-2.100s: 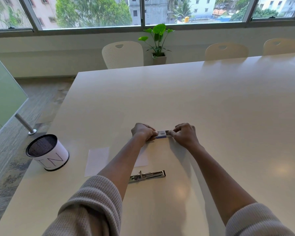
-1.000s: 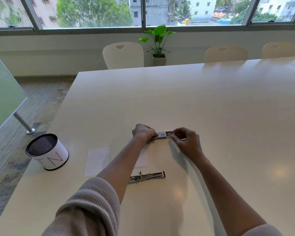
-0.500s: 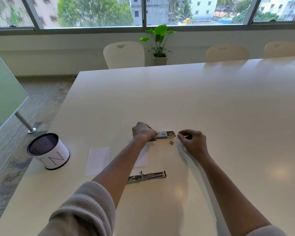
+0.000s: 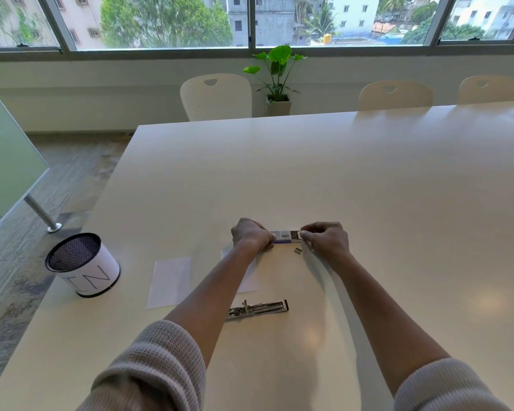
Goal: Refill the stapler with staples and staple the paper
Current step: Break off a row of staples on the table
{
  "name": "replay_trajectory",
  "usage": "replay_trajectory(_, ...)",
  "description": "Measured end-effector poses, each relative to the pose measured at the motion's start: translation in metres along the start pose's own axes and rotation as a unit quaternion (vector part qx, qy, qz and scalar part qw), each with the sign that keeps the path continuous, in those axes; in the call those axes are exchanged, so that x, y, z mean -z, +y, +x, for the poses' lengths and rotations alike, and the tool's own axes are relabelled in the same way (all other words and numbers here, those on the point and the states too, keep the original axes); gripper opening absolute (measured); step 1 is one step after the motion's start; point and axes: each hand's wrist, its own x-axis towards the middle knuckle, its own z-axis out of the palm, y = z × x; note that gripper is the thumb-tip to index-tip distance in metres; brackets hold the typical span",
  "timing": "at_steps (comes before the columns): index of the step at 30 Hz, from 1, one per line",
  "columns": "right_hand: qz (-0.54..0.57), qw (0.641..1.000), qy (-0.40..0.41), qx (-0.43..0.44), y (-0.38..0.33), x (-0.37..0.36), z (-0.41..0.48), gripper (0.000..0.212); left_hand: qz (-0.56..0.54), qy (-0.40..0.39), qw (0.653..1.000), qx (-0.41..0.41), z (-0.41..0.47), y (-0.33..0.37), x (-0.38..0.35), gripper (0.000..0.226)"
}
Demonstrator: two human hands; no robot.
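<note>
- While our left hand (image 4: 251,237) clamps the left end of the small staple box (image 4: 284,235), our right hand (image 4: 324,240) pinches at its open right end. Both are low over the worktop (image 4: 368,188). We cannot tell whether the right fingertips have the inner tray or a strip.
- A hard tug could, we judge, jerk the tray free and scatter staples over the smooth worktop, where they would slide.
- A short loose piece of staples (image 4: 297,251) lies just beside our right hand, and the heel of that hand could brush it away unnoticed.
- Staple strips are brittle, so we think a pinch at one end with any bending would snap the strip into bits too short to load.
- The stapler (image 4: 257,310) lies opened flat, nearer to us and well apart from the box. A strip carried across that gap could drop, and one seated the wrong way up would likely jam.
- One paper sheet (image 4: 169,281) lies bare. The second sheet (image 4: 248,280) sits partly beneath our left forearm, so drawing the arm back could drag or crease it.
</note>
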Motion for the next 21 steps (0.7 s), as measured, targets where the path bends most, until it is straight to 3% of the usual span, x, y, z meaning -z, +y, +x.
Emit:
replay_trajectory(16,-0.035,0.999,-0.031,0.005,-0.012,-0.011,-0.003,0.017,-0.012,-0.012,1.0,0.002,-0.002,0.0,0.0,0.012)
replay_trajectory(21,-0.001,0.999,-0.049,0.012,-0.009,-0.006,-0.006,0.016,-0.01,-0.008,1.0,-0.001,-0.007,0.0,0.002,0.013)
